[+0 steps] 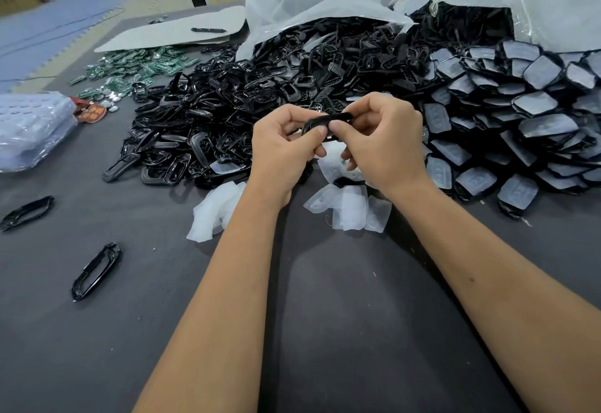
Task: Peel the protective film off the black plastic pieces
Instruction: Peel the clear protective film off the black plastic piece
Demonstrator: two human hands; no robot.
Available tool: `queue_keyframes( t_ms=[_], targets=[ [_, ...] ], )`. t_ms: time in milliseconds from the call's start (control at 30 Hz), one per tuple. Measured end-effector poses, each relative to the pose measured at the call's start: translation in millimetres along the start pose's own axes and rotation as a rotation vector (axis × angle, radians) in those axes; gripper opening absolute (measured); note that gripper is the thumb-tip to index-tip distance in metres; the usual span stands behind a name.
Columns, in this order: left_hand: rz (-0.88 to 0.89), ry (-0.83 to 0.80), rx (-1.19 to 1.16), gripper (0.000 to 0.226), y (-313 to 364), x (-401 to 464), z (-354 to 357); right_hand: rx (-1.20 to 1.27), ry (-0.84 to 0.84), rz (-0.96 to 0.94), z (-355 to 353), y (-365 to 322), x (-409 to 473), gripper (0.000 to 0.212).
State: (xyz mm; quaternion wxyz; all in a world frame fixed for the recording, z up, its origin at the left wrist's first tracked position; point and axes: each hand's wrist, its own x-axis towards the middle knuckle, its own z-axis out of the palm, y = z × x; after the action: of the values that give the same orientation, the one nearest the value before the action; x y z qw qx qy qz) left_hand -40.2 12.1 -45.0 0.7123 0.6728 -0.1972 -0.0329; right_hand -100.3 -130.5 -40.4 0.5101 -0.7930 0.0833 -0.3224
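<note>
I see my left hand [286, 146] and right hand [383, 142] both pinching one black piece [328, 119] at centre, above the grey table [325, 315]. Open cloth stretches toward 6 o'clock. Two loose frames [96, 271] lie at 8 o'clock. Peeled films [348, 207] sit just below my hands; piles crowd 12 to 3 o'clock, uncountable.

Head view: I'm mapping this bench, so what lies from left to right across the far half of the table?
Clear plastic bag → green circuit boards → heap of bare black frames → film-covered black pieces.
</note>
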Motion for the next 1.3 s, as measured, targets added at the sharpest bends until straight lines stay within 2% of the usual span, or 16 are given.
queue_keyframes(
  t_ms=[100, 167, 200, 267, 333, 400, 533, 700, 800, 900, 933, 1000, 1133, 1300],
  targets=[
    [0.035, 0.061, 0.07, 0.015, -1, 1, -1, -0.205, 0.026, -0.108, -2, -3, -2, 0.038],
    [0.056, 0.168, 0.17, 0.016, -5, 3, -2, -0.254, -0.077, -0.207, -6, -7, -1, 0.042],
    [0.058, 0.23, 0.216, 0.016, -7, 5, -3, -0.236, -0.184, -0.256, -8, -8, 1, 0.041],
    [0.038, 0.305, 0.207, 0.016, -10, 6, -6, -0.174, -0.507, -0.266, -11, -11, 0, 0.038],
    [0.021, 0.325, 0.151, 0.017, -10, 8, -7, -0.264, -0.78, -0.221, -8, -13, -4, 0.036],
    [0.015, 0.324, 0.141, 0.018, -10, 8, -6, -0.366, -0.853, -0.22, -4, -12, -6, 0.032],
    [0.009, 0.317, 0.125, 0.018, -9, 8, -6, -0.285, -0.691, -0.261, -7, -10, -3, 0.011],
    [-0.037, 0.327, -0.006, 0.02, -7, 9, -7, -0.128, -0.509, -0.182, -7, -8, -1, 0.018],
    [-0.051, 0.311, -0.044, 0.023, -6, 10, -7, 0.128, -0.327, -0.008, -5, -6, 2, 0.019],
    [-0.04, 0.276, -0.03, 0.027, -5, 9, -5, 0.434, -0.214, 0.181, -7, -1, 4, 0.003],
    [-0.034, 0.259, -0.031, 0.027, -5, 8, -4, 0.484, -0.196, 0.207, -7, 1, 4, 0.012],
    [-0.021, 0.217, -0.031, 0.028, -5, 7, -2, 0.506, -0.186, 0.202, -9, 3, 4, 0.021],
    [-0.011, 0.169, -0.004, 0.03, -4, 6, 2, 0.424, -0.149, 0.151, -9, 2, 4, 0.007],
    [-0.001, 0.087, -0.054, 0.025, -3, 5, 4, 0.34, -0.1, 0.057, -8, 1, 3, 0.009]
  ],
)
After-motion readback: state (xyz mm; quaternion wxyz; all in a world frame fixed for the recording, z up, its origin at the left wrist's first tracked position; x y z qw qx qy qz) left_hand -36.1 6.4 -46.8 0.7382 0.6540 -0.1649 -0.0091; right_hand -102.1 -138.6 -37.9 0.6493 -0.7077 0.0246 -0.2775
